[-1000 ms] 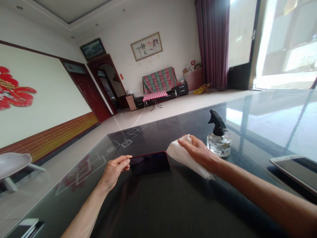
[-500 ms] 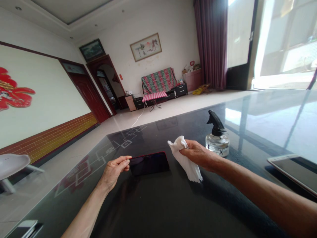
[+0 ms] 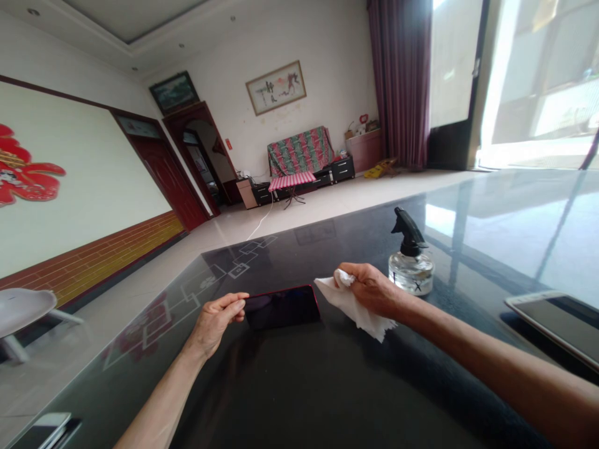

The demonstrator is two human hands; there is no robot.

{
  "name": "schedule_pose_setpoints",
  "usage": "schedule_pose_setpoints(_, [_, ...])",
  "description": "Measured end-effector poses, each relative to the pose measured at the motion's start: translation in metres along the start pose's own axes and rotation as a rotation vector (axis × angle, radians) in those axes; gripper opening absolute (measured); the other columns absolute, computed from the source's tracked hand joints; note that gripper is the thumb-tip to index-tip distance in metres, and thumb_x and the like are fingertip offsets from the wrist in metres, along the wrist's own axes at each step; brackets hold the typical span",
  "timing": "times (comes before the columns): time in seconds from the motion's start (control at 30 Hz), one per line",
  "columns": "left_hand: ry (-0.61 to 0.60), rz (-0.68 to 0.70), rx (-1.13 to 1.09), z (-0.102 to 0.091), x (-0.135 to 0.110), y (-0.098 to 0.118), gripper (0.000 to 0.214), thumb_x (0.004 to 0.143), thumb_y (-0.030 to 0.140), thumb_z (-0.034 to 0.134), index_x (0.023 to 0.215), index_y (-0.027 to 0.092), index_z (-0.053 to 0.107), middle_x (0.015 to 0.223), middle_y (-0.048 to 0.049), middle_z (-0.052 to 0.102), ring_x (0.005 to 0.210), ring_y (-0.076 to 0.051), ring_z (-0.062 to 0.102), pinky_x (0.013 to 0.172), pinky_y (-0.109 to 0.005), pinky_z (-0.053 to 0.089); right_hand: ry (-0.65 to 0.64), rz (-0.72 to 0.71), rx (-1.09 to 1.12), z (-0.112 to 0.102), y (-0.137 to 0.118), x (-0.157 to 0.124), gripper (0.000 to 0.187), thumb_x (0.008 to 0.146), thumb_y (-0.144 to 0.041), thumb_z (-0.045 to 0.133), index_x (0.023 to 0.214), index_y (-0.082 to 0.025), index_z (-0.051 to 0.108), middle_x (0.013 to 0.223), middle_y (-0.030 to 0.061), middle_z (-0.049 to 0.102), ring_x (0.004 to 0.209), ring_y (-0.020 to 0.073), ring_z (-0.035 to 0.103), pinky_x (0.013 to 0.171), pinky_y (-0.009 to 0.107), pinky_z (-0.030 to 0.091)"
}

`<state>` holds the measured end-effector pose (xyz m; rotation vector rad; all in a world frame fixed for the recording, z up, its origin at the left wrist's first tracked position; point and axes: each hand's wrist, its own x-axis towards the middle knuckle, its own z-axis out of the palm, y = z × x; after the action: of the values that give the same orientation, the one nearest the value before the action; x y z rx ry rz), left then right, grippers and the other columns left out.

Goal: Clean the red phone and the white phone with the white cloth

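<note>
My left hand (image 3: 223,319) pinches the left end of a dark smartphone (image 3: 283,308) with a red edge, its black screen facing me just over the glossy black table (image 3: 281,393). Bunched in the closed fingers of my right hand (image 3: 372,288) is a white tissue (image 3: 355,312), whose loose part hangs toward the tabletop. The tissue's left corner comes close to the phone's right end. Right behind my right hand stands a clear spray bottle (image 3: 410,265) with a black trigger head, holding clear liquid.
Another phone (image 3: 559,324) lies at the table's right side. A white phone-like device (image 3: 49,430) is at the near left corner. Beyond the table's left edge stands a white plastic stool (image 3: 28,312). A small table with a striped cover (image 3: 292,181) is farther back.
My right hand has dipped slightly, and the tissue has moved lower and bunched differently, its left corner nearer the phone. My left hand and the phone stay in place.
</note>
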<state>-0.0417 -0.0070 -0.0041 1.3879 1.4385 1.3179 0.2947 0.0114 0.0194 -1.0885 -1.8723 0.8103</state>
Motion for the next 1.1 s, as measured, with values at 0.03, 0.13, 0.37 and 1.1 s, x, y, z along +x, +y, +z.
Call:
schedule_pose_setpoints(0.03, [-0.002, -0.001, -0.001, 0.0, 0.0, 0.0, 0.034, 0.062, 0.034, 0.077, 0.089, 0.014, 0.073, 0.062, -0.001, 0.065, 0.056, -0.011, 0.058, 0.058, -0.021, 0.048, -0.012, 0.004, -0.02, -0.002, -0.001, 0.0, 0.014, 0.072, -0.022, 0.046, 0.063, -0.017, 0.055, 0.056, -0.002, 0.053, 0.054, 0.013, 0.049, 0.049, 0.021, 0.034])
schedule_pose_setpoints(0.13, [-0.004, -0.006, -0.001, 0.0, 0.0, 0.0, 0.034, 0.063, 0.034, 0.077, 0.09, 0.014, 0.073, 0.062, -0.0007, 0.065, 0.057, -0.011, 0.058, 0.059, -0.021, 0.049, -0.082, 0.031, -0.078, -0.007, -0.006, -0.001, 0.018, 0.073, -0.025, 0.052, 0.079, -0.016, 0.066, 0.071, 0.0013, 0.064, 0.065, 0.0173, 0.057, 0.054, 0.023, 0.039])
schedule_pose_setpoints(0.37, [0.003, -0.002, 0.004, -0.002, 0.003, -0.003, 0.036, 0.062, 0.033, 0.078, 0.091, 0.013, 0.072, 0.063, -0.0017, 0.066, 0.057, -0.011, 0.058, 0.058, -0.021, 0.048, 0.078, -0.043, -0.181, -0.004, 0.0, 0.005, 0.031, 0.085, -0.029, 0.042, 0.081, -0.02, 0.071, 0.08, 0.0033, 0.069, 0.073, 0.018, 0.062, 0.067, 0.025, 0.044])
schedule_pose_setpoints(1.1, [0.044, 0.016, 0.035, -0.003, -0.002, -0.003, 0.036, 0.059, 0.034, 0.079, 0.088, 0.013, 0.073, 0.062, -0.0007, 0.063, 0.057, -0.011, 0.055, 0.057, -0.02, 0.047, 0.317, -0.079, -0.316, 0.051, 0.011, 0.024, 0.016, 0.078, -0.022, 0.057, 0.086, -0.021, 0.071, 0.079, 0.0038, 0.064, 0.074, 0.0167, 0.061, 0.072, 0.025, 0.043])
